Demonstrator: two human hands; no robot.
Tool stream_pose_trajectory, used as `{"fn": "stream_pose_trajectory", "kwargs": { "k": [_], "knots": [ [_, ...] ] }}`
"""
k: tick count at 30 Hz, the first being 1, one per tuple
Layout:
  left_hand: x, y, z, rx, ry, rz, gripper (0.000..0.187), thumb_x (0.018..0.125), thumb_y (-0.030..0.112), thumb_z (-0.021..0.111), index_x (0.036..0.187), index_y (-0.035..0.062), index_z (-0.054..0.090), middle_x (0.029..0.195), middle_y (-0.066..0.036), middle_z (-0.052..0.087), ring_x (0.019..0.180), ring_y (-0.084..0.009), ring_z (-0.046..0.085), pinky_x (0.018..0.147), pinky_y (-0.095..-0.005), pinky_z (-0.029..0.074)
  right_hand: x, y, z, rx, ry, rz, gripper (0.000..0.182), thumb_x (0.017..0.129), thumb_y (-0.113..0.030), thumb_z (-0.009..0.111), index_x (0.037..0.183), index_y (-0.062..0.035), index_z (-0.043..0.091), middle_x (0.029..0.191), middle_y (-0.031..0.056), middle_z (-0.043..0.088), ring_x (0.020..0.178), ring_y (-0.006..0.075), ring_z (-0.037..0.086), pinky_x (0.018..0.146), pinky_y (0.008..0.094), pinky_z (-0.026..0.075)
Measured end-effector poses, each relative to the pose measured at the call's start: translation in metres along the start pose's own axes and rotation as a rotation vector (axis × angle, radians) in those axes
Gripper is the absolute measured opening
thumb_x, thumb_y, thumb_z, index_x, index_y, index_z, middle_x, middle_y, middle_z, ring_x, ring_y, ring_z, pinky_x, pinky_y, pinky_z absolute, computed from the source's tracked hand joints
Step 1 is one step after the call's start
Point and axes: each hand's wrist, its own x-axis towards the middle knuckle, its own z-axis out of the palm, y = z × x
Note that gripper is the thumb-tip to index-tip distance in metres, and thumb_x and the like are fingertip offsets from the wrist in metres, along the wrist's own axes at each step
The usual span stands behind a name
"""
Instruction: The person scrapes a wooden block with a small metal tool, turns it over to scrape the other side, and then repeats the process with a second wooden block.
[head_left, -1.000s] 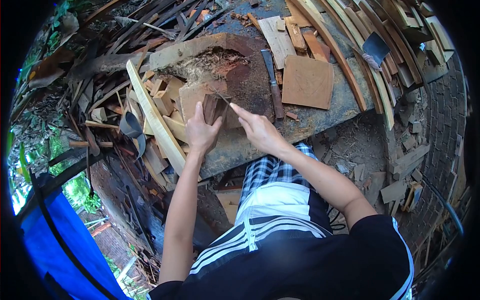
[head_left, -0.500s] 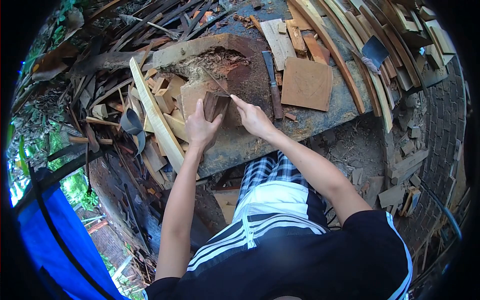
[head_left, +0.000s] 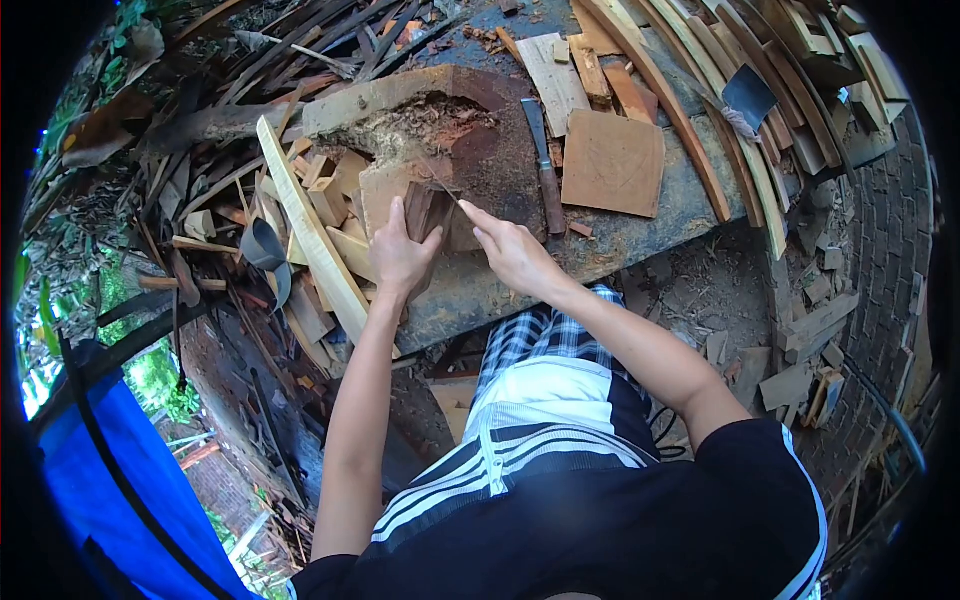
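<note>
left hand: clamped on dark wood block, frame centre
right hand: pinching thin blade
risk: blade slipping into left fingers

Outdoor woodworking yard — offcuts, scrap planks, brick wall

Head camera looks steeply down, fisheye-warped, perhaps close.

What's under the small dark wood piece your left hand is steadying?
The dark wood piece stands on a pale flat board atop the big worn slab. The left hand covers its lower edge, so the exact contact there is hidden.
</note>
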Motion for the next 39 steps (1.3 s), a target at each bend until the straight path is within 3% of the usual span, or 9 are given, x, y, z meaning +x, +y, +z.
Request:
{"fn": "stream_pose_trajectory", "kwargs": {
  "k": [4,8,12,18,25,27,35,37,39],
  "knots": [
    [0.001,0.006,-0.003,0.032,0.001,-0.024,0.077,0.071,0.044,0.076,0.133,0.0062,0.05,0.088,-0.025,0.069,0.083,-0.0431,0.067,0.075,-0.0506,0.054,0.01,0.013,0.0,0.024,0.008,-0.05,0.046,0.101,-0.014,0.04,0.146,-0.0068,0.039,0.14,0.0236,0.05,0.129,0.0396,0.048,0.106,0.043,0.042],
    [0.002,0.004,-0.004,0.05,0.032,0.018,0.077,0.071,0.043,0.075,0.133,0.0048,0.049,0.088,-0.025,0.069,0.082,-0.0432,0.067,0.074,-0.0506,0.054,0.026,0.011,0.002,-0.005,-0.034,0.126,0.046,0.101,-0.015,0.041,0.146,-0.0071,0.04,0.141,0.0235,0.049,0.129,0.0399,0.047,0.106,0.0426,0.042],
    [0.001,0.004,-0.003,0.073,0.026,0.011,0.079,0.071,0.043,0.076,0.133,0.003,0.049,0.089,-0.025,0.069,0.082,-0.0432,0.067,0.075,-0.0498,0.054,-0.006,0.003,0.002,0.039,0.016,-0.05,0.046,0.101,-0.015,0.041,0.146,-0.0072,0.039,0.14,0.0238,0.049,0.129,0.04,0.048,0.106,0.043,0.042],
    [0.0,0.001,-0.001,0.062,0.045,0.031,0.079,0.071,0.043,0.076,0.134,0.0034,0.048,0.089,-0.024,0.069,0.082,-0.0429,0.067,0.074,-0.0497,0.054,0.029,0.021,0.009,-0.015,0.025,0.046,0.047,0.101,-0.014,0.041,0.147,-0.0081,0.038,0.138,0.024,0.051,0.127,0.0402,0.049,0.105,0.0432,0.043],
    [0.001,0.008,-0.004,0.043,0.036,0.016,0.08,0.071,0.043,0.076,0.134,0.0027,0.047,0.089,-0.025,0.069,0.082,-0.0432,0.067,0.075,-0.05,0.054,0.013,0.021,0.009,0.035,0.092,-0.135,0.045,0.102,-0.014,0.04,0.146,-0.0069,0.04,0.136,0.0247,0.053,0.125,0.0415,0.051,0.104,0.0438,0.043],
    [0.001,0.009,-0.007,0.077,-0.003,-0.019,0.079,0.071,0.042,0.076,0.134,0.0026,0.048,0.088,-0.025,0.069,0.083,-0.043,0.067,0.075,-0.05,0.054,0.031,0.019,0.008,-0.018,0.02,0.049,0.046,0.102,-0.015,0.04,0.147,-0.0068,0.039,0.136,0.0248,0.053,0.125,0.0413,0.05,0.104,0.0438,0.043],
    [0.002,0.005,-0.003,0.044,0.018,0.002,0.081,0.071,0.043,0.076,0.134,0.0028,0.047,0.088,-0.025,0.069,0.082,-0.0432,0.067,0.075,-0.0503,0.054,0.02,0.015,0.005,0.034,0.036,-0.033,0.046,0.101,-0.015,0.041,0.147,-0.0073,0.039,0.135,0.0262,0.052,0.125,0.042,0.05,0.104,0.0447,0.043],
    [0.001,0.003,-0.004,0.071,0.014,0.006,0.081,0.071,0.043,0.076,0.134,0.0027,0.047,0.088,-0.025,0.069,0.082,-0.0433,0.067,0.075,-0.0503,0.054,0.032,0.016,0.009,-0.028,0.044,0.05,0.044,0.101,-0.016,0.042,0.144,-0.0067,0.041,0.125,0.0301,0.057,0.116,0.0454,0.054,0.099,0.0494,0.045],
    [0.001,0.003,-0.003,0.034,0.045,0.031,0.08,0.071,0.043,0.076,0.134,0.0029,0.048,0.087,-0.025,0.069,0.081,-0.0433,0.067,0.074,-0.0503,0.054,0.017,0.013,0.015,0.009,0.1,-0.042,0.044,0.101,-0.016,0.042,0.144,-0.0067,0.042,0.124,0.0299,0.057,0.115,0.0455,0.055,0.098,0.0494,0.046]
  ]
}}
